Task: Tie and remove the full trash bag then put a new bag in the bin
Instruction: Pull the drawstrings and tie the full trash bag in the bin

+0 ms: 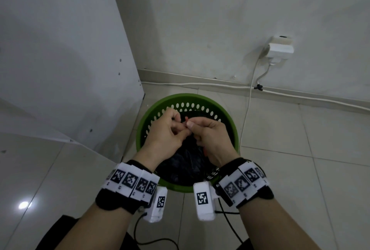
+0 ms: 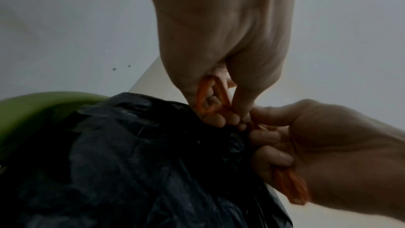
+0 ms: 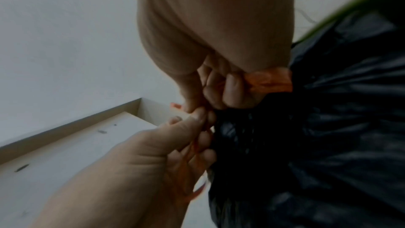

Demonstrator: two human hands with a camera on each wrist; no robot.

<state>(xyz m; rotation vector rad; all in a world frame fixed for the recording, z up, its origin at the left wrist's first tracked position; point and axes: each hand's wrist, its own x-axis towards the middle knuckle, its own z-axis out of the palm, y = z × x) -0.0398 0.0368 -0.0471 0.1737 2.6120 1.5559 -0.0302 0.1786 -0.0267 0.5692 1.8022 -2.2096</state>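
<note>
A green perforated bin (image 1: 186, 97) stands on the tiled floor with a full black trash bag (image 1: 186, 165) inside. The bag's neck is gathered up above the rim. Both hands meet over it. My left hand (image 1: 174, 124) pinches a loop of the orange drawstring (image 2: 210, 96) between thumb and curled fingers. My right hand (image 1: 200, 129) grips the other orange drawstring strand (image 3: 269, 81), which runs through its curled fingers and out below the palm. The hands touch at the fingertips, right on the bunched bag (image 2: 131, 162) top. The knot itself is hidden by the fingers.
A white cabinet panel (image 1: 70, 59) stands close on the bin's left. Behind the bin is a white wall with a plugged-in adapter (image 1: 280, 49), and a white cable (image 1: 247, 113) hangs down to the floor right of the bin. Open tiled floor (image 1: 300, 169) lies to the right.
</note>
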